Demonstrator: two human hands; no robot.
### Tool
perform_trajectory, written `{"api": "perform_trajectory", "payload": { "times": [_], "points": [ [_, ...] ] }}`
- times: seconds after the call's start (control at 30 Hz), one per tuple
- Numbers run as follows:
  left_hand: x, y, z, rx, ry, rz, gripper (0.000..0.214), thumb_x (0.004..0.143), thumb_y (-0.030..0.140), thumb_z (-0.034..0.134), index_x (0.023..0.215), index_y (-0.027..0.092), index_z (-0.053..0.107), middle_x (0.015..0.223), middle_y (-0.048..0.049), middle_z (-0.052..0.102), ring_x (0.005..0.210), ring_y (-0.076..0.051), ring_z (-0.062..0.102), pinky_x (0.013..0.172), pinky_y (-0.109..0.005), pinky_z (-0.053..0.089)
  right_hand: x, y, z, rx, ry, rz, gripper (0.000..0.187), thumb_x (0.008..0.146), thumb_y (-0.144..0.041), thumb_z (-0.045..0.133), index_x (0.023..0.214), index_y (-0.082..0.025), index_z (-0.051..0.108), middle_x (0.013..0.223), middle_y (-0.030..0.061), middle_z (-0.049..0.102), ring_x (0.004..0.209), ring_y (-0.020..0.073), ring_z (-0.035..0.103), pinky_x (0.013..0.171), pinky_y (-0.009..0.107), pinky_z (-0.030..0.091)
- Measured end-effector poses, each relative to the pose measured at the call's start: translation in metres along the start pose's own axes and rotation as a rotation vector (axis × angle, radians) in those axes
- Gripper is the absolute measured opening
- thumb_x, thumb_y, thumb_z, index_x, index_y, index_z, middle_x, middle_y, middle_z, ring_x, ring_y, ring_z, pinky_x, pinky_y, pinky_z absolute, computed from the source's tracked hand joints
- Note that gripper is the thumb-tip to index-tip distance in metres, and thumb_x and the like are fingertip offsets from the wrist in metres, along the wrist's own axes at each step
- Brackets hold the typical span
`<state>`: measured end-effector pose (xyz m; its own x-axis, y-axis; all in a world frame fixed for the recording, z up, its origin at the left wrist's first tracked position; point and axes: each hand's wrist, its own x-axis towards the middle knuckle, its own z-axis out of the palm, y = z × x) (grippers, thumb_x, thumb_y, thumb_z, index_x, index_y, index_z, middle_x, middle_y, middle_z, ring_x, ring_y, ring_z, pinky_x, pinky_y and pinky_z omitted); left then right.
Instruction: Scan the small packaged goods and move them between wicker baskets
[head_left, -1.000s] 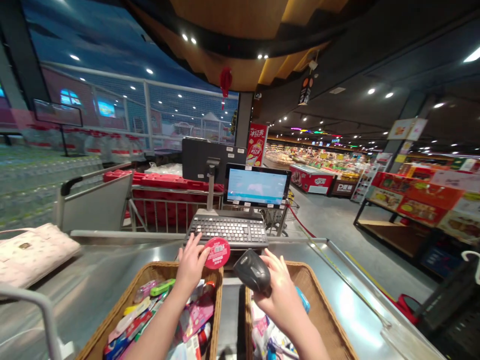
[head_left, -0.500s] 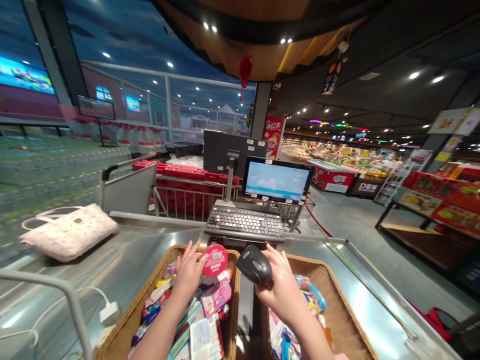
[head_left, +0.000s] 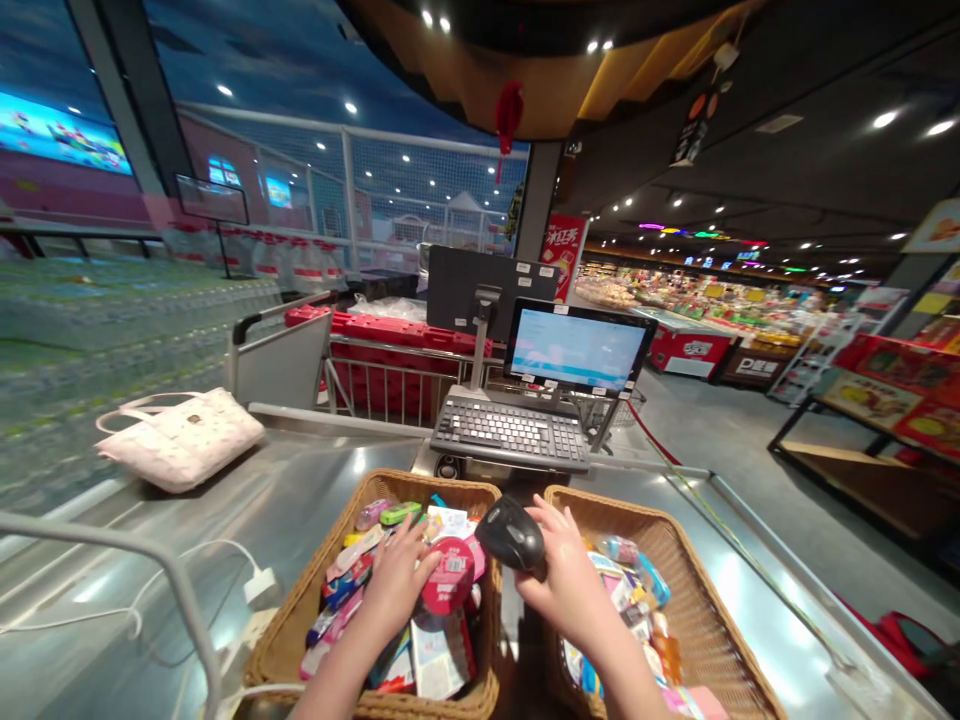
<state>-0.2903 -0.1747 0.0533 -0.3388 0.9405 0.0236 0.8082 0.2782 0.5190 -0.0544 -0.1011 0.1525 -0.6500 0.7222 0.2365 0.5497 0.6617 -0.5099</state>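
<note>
My left hand (head_left: 399, 572) holds a round red tub (head_left: 448, 577) at its edge, with the thumb on its near side. A barcode is visible on the tub's flat face, which is turned up toward me. The tub is above the left wicker basket (head_left: 289, 655), which is packed with small colourful packages. My right hand (head_left: 561, 575) grips a black handheld barcode scanner (head_left: 511, 533), its head pointing left toward the tub. Right of it, the right wicker basket (head_left: 720, 610) contains more packaged goods, partly hidden by my forearm.
Behind the baskets stand a keyboard (head_left: 514, 432) and a lit screen (head_left: 577, 348). A pale handbag (head_left: 184, 440) lies on the metal counter at left. A white plug adapter (head_left: 260, 588) with cable and a grey metal rail (head_left: 161, 545) are nearer me.
The red tub, in my left hand, has come nearer to me over the left basket. The scanner stays in my right hand. My view has shifted slightly left and down.
</note>
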Motion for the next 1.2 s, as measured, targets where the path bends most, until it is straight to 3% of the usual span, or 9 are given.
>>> {"api": "perform_trajectory", "payload": {
  "times": [0.33, 0.43, 0.53, 0.67, 0.77, 0.93, 1.07, 1.2],
  "points": [
    [-0.015, 0.019, 0.014, 0.086, -0.209, 0.121, 0.024, 0.089, 0.031, 0.049, 0.081, 0.022, 0.070, 0.146, -0.0052, 0.050, 0.146, -0.029, 0.025, 0.118, -0.059, 0.013, -0.008, -0.004, 0.003, 0.031, 0.008, 0.048, 0.051, 0.066, -0.014, 0.055, 0.114, -0.025, 0.067, 0.126, 0.0070, 0.061, 0.140, 0.0319, 0.036, 0.117, 0.061, 0.012],
    [-0.013, 0.020, 0.019, 0.137, -0.150, 0.121, 0.025, 0.087, 0.026, 0.049, 0.098, 0.022, 0.071, 0.153, -0.0080, 0.038, 0.147, -0.030, 0.023, 0.118, -0.058, 0.015, -0.011, -0.003, 0.000, 0.031, 0.023, 0.052, 0.055, 0.064, -0.012, 0.054, 0.115, -0.026, 0.066, 0.126, 0.0062, 0.061, 0.139, 0.0314, 0.037, 0.117, 0.061, 0.013],
    [-0.007, 0.020, 0.023, 0.134, -0.040, 0.153, 0.039, 0.086, 0.027, 0.051, 0.123, 0.023, 0.062, 0.155, -0.0109, 0.035, 0.146, -0.030, 0.025, 0.117, -0.057, 0.021, -0.016, 0.002, -0.004, 0.034, 0.056, 0.074, 0.058, 0.062, -0.010, 0.053, 0.116, -0.027, 0.065, 0.126, 0.0053, 0.061, 0.138, 0.0309, 0.038, 0.117, 0.061, 0.012],
    [0.006, 0.032, 0.029, 0.064, 0.076, 0.260, 0.040, 0.087, 0.038, 0.052, 0.123, 0.024, 0.062, 0.152, -0.0107, 0.041, 0.144, -0.031, 0.029, 0.116, -0.057, 0.024, -0.025, 0.014, -0.013, 0.022, 0.112, 0.103, 0.057, 0.062, -0.010, 0.054, 0.116, -0.025, 0.064, 0.126, 0.0064, 0.061, 0.137, 0.0300, 0.039, 0.118, 0.059, 0.013],
    [0.015, 0.062, 0.032, 0.004, 0.038, 0.376, 0.041, 0.086, 0.038, 0.053, 0.125, 0.026, 0.060, 0.153, -0.0087, 0.040, 0.145, -0.031, 0.027, 0.117, -0.059, 0.020, -0.035, 0.029, -0.024, 0.002, 0.164, 0.113, 0.055, 0.063, -0.011, 0.056, 0.115, -0.023, 0.064, 0.126, 0.0075, 0.061, 0.137, 0.0294, 0.039, 0.117, 0.056, 0.018],
    [0.022, 0.137, 0.049, 0.007, -0.214, 0.572, 0.046, 0.081, 0.025, 0.055, 0.126, 0.026, 0.057, 0.155, -0.0071, 0.036, 0.147, -0.030, 0.020, 0.118, -0.060, 0.014, -0.062, 0.060, -0.053, -0.069, 0.270, 0.215, 0.053, 0.065, -0.012, 0.057, 0.117, -0.022, 0.064, 0.126, 0.0083, 0.061, 0.138, 0.0308, 0.039, 0.117, 0.058, 0.017],
    [0.027, 0.188, 0.085, 0.052, -0.404, 0.754, 0.049, 0.077, 0.030, 0.060, 0.126, 0.025, 0.059, 0.157, -0.0080, 0.032, 0.148, -0.031, 0.019, 0.120, -0.057, 0.009, -0.085, 0.088, -0.079, -0.114, 0.344, 0.298, 0.053, 0.065, -0.013, 0.058, 0.117, -0.020, 0.062, 0.127, 0.0099, 0.061, 0.138, 0.0320, 0.039, 0.117, 0.057, 0.019],
    [0.035, 0.220, 0.128, 0.127, -0.622, 0.885, 0.074, 0.067, 0.037, 0.072, 0.136, 0.021, 0.051, 0.159, -0.0142, 0.026, 0.148, -0.033, 0.018, 0.120, -0.053, 0.009, -0.106, 0.110, -0.095, -0.144, 0.398, 0.369, 0.050, 0.067, -0.016, 0.060, 0.117, -0.020, 0.062, 0.129, 0.0102, 0.059, 0.139, 0.0320, 0.038, 0.117, 0.058, 0.017]
  ]
}}
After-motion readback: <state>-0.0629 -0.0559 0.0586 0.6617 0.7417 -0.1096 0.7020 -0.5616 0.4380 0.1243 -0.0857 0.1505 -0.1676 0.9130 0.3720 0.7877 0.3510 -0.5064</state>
